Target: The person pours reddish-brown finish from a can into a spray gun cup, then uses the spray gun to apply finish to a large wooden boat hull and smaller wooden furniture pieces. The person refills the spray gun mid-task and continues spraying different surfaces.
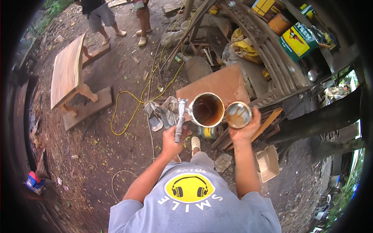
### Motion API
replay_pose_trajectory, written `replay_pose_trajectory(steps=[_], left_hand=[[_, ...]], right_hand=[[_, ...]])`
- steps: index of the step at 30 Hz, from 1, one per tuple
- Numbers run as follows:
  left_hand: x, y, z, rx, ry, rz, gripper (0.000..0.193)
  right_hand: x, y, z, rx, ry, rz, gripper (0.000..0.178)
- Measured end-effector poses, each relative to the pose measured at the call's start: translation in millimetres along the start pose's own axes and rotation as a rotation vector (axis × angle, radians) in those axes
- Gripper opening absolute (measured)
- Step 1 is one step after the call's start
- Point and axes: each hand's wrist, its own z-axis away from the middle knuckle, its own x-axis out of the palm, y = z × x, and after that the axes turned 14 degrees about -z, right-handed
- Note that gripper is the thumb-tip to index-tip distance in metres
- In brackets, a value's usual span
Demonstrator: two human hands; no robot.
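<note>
My left hand (172,142) is closed round the grip of a silver, paint-smeared spray gun (180,119). Joined to the gun's right side is a wide round cup (223,110), uncovered, with brown liquid and brown stains inside. Just right of the cup, my right hand (248,130) grips a small round container (237,115) streaked with brown; whether it is a shallow lid or a deeper cup I cannot tell. Beneath both hands lies a reddish-brown board (217,83), partly hidden by the cup.
At left stands a pale wooden bench (67,72) on planks. Two people (101,19) stand beyond it. A yellow hose (131,93) loops over the dirt floor. Right, a wooden rack (285,72) holds a green-and-yellow can (298,42). Near my right forearm lies an open tan box (268,163).
</note>
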Motion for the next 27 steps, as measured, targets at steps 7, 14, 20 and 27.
replay_pose_trajectory(steps=[7,14,20,27], left_hand=[[24,9,-27,-0.047,-0.010,0.019,0.033],[54,24,-54,-0.046,-0.143,0.070,0.033],[81,20,-76,-0.035,-0.183,0.092,0.031],[75,38,-84,-0.135,-0.121,0.231,0.030]], right_hand=[[-43,50,-7,0.353,0.230,-0.059,0.057],[-31,38,-40,0.320,0.250,0.008,0.046],[-60,15,-81,0.245,0.301,0.314,0.046],[83,-224,-189,-1.163,-0.083,0.651,0.014]])
